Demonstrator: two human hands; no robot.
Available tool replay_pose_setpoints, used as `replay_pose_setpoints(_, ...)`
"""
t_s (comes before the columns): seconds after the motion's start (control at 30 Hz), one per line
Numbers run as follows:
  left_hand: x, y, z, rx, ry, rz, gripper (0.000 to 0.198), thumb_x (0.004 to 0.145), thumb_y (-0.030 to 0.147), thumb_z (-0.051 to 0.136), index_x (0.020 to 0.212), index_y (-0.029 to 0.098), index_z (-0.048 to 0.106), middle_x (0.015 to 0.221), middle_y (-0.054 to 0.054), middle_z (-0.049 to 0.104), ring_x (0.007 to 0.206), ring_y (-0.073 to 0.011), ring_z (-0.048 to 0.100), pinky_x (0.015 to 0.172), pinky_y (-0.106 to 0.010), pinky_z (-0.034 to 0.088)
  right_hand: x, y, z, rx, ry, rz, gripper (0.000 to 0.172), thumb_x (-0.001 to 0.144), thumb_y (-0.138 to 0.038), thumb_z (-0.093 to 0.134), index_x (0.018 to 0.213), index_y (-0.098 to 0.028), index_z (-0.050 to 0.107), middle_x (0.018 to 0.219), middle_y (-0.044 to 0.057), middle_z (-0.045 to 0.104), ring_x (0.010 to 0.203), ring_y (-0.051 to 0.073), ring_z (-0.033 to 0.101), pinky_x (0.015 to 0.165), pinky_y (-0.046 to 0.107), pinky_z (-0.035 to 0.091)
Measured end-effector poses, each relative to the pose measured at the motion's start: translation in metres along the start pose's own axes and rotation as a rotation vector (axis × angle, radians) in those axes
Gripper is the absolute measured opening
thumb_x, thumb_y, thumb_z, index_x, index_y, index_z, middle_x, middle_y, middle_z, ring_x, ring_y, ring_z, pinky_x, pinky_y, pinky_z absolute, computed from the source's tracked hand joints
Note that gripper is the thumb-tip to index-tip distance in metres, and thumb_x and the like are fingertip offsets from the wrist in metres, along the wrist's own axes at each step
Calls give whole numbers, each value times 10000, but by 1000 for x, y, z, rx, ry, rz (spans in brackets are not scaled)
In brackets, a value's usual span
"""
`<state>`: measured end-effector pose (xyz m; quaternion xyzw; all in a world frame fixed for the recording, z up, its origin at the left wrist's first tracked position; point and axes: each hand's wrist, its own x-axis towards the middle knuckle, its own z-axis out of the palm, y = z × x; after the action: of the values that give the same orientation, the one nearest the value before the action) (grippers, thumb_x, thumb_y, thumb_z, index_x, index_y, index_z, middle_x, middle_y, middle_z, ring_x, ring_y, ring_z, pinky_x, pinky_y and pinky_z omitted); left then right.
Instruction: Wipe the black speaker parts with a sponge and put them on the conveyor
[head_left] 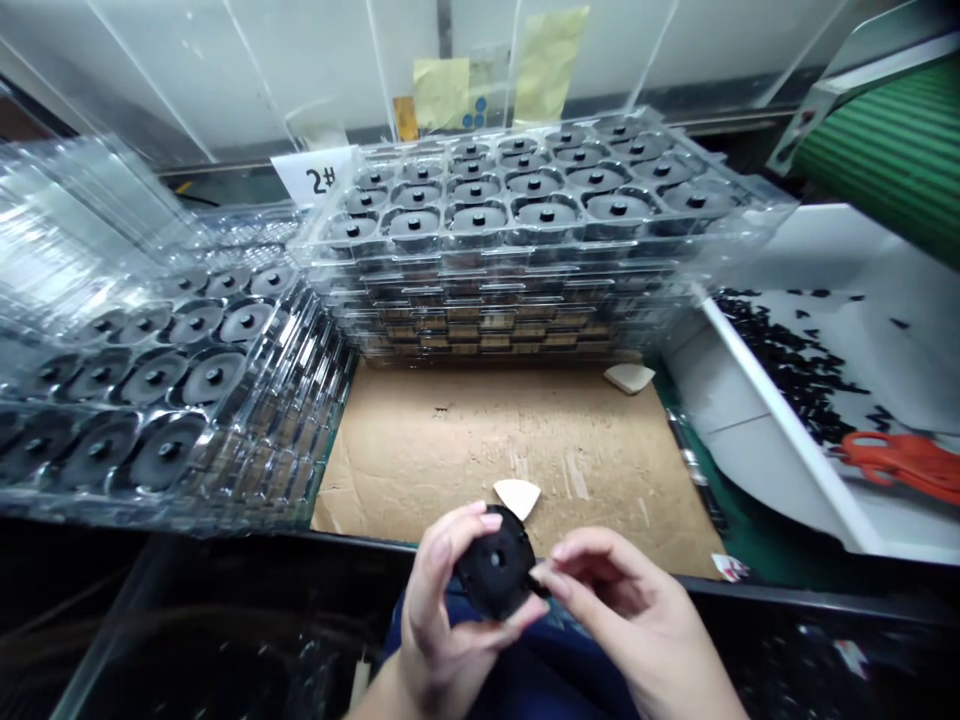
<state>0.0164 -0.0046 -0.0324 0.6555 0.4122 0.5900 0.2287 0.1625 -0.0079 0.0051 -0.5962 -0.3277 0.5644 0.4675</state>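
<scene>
Left hand [442, 610] grips a round black plastic part [495, 565], held over the desk's front edge [787, 597] so its rim faces the right hand [615, 610], whose fingertips [559, 570] pinch a small black piece [538, 582] there.

The left hand [450, 610] grips a black disc [495, 563] by its rim. The right hand [626, 620] touches the opposite edge. Beyond the hands lies a cardboard sheet [510, 470]. Behind the sheet, stacked clear trays [525, 250] hold matching discs. Right of the sheet stands a white bin [780, 400].
</scene>
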Motion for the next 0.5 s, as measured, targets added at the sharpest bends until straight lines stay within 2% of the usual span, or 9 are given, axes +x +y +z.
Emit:
replay_pose_setpoints(0.07,-1,2,0,-76,16,-64,953,633,132,752,1387,276,188,1153,-61,610,1060,-194,586,944,-368,498,-1,4,-3,45,-14,17,213,612,-363,775,682,-212,642,656,-15,616,616,117,588,594,192,481)
replay_pose_setpoints(0.2,-5,2,-1,-165,18,-195,965,635,127,751,1392,284,173,1221,-99,573,1107,-199,579,924,-294,502,-3,13,-16,-66,-129,-79,180,775,-401,639,797,-224,668,529,-28,559,489,102,548,533,194,471)
replay_pose_setpoints(0.27,-6,3,0,-194,27,-202,974,626,136,760,1392,290,177,1231,-98,574,1115,-198,576,936,-284,488,-4,17,-22,-186,-138,-208,130,820,-339,589,816,-237,670,616,-5,586,542,115,570,546,202,475)
replay_pose_setpoints(0.37,-6,8,1,-248,75,-281,935,633,179,761,1379,315,213,1231,-80,587,1119,-194,574,953,-290,474,-4,18,-28,-379,-161,-447,137,830,-194,548,863,-262,662,911,38,609,708,132,599,609,202,490)
replay_pose_setpoints(0.43,-5,15,1,-317,101,-424,882,643,247,754,1355,362,248,1225,-50,599,1111,-191,579,941,-300,485,-4,17,-29,-479,-189,-580,239,829,-139,537,1003,-276,625,986,41,595,728,125,590,628,203,492)
replay_pose_setpoints(0.5,-5,20,0,-396,50,-604,825,625,337,756,1320,375,312,1206,-32,619,1098,-196,588,918,-295,499,-4,14,-28,-586,-221,-703,293,850,-152,510,1117,-248,581,938,54,609,749,144,578,655,244,486)
